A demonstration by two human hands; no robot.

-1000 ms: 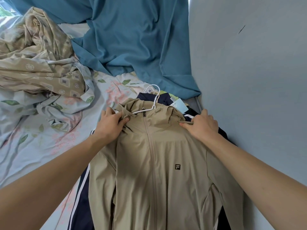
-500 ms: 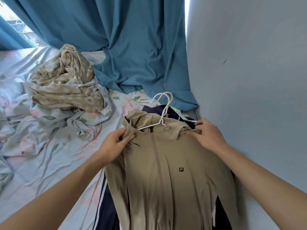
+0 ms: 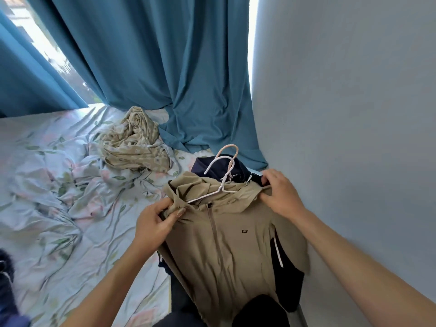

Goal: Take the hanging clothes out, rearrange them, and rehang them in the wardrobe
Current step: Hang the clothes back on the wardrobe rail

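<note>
1. Partly hidden: a dark navy garment [image 3: 286,277] lies under the beige zip-up hooded jacket [image 3: 226,251], above the floral bedsheet [image 3: 70,208]; jacket hem cut off below
2. White plastic hanger [image 3: 218,182] sits in the jacket collar; a pink hook [image 3: 227,149] behind it, its body unseen
3. Left hand [image 3: 154,224] pinches the left shoulder fabric
4. Right hand [image 3: 280,193] grips the right shoulder

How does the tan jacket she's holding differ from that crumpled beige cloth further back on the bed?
The tan zip jacket is plain with a small chest logo; the crumpled patterned cloth is covered in small printed motifs. The jacket sits on a white hanger, gripped at each shoulder by the left hand and right hand; the cloth lies bunched and untouched on the floral bedsheet. Both are beige-toned.
</note>
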